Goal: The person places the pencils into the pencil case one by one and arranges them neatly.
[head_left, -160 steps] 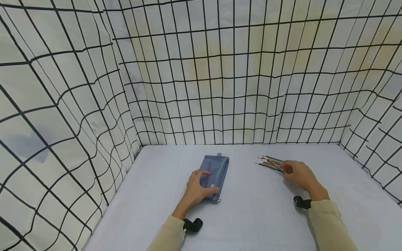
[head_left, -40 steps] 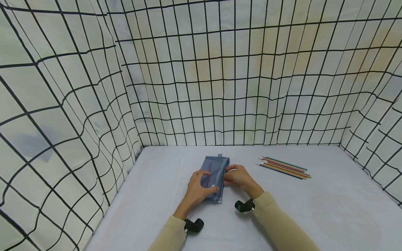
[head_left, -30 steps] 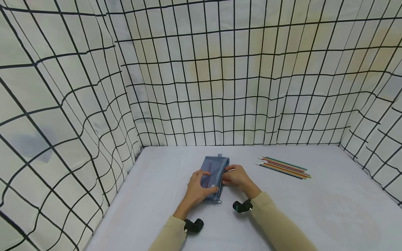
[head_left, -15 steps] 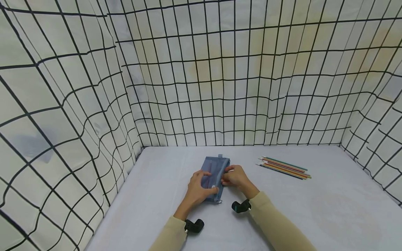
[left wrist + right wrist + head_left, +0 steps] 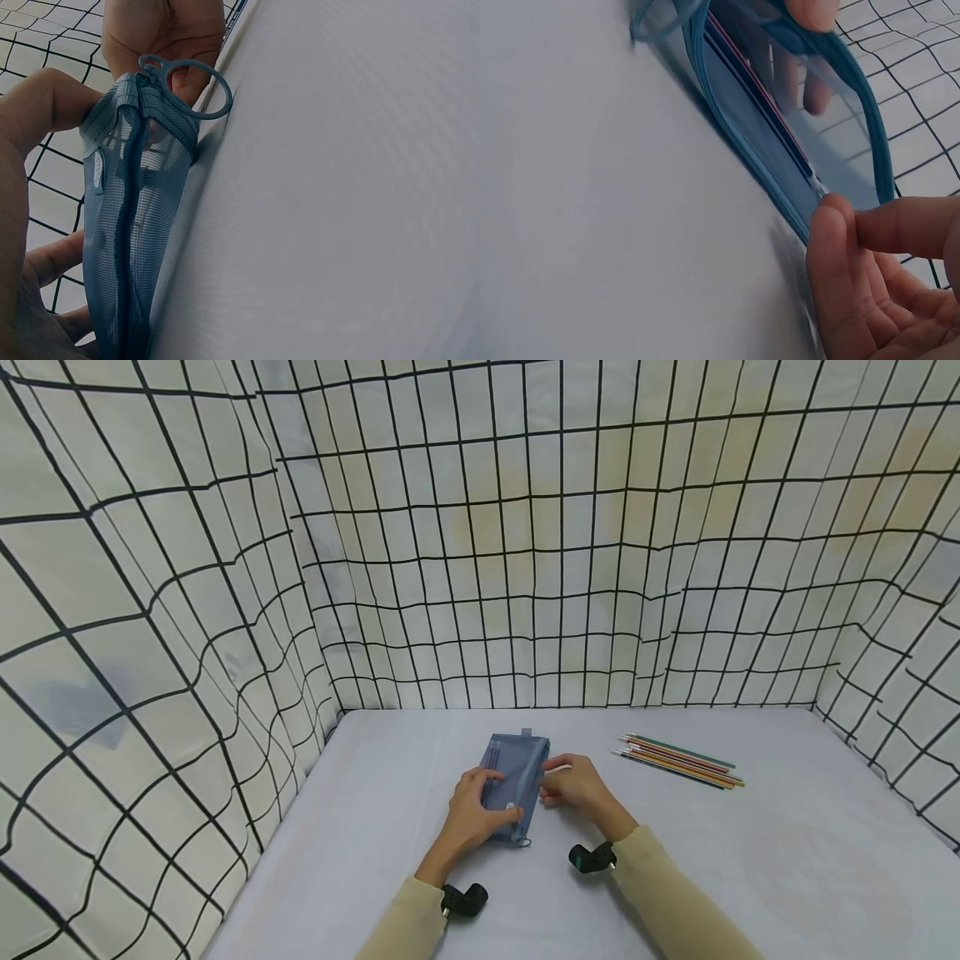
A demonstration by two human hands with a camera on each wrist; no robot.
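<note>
Holding a rectangular blue mesh pouch (image 5: 519, 777) in the curled left grip (image 5: 471, 806) — with the right grip (image 5: 579, 790) nearly closed at its open mouth — cannot tell whether holding anything.

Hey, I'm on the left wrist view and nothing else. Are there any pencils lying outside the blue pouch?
Observer: Yes, the head view shows a row of loose pencils on the table, to the right of the pouch.
Operator: Okay, and is it open?
Observer: Yes, the right wrist view shows its zipper edges spread apart, with slim pencils inside.
Operator: Anything reaching those?
Observer: The right hand: its fingertips are at one's silvery end, though I can't tell if they touch.
</note>
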